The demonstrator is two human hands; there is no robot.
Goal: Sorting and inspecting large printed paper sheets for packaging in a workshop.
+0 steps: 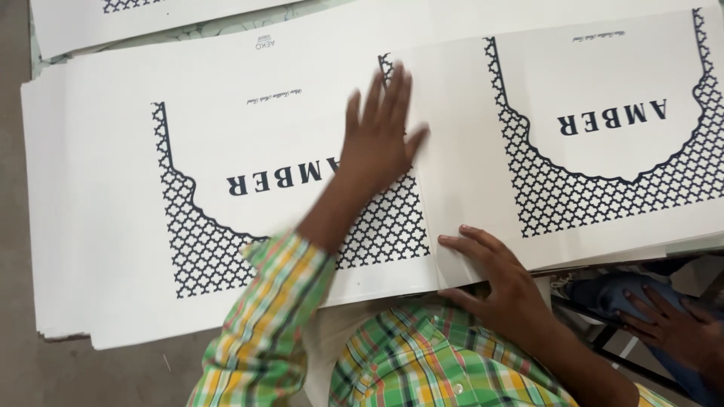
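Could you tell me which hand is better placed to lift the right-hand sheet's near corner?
Right, probably: the right hand already rests on that sheet's corner; the left hand lies flat further up.

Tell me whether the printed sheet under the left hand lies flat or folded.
Flat. The printed sheet lies spread atop its stack, no crease showing; the left hand presses open-palmed on it, fingers spread.
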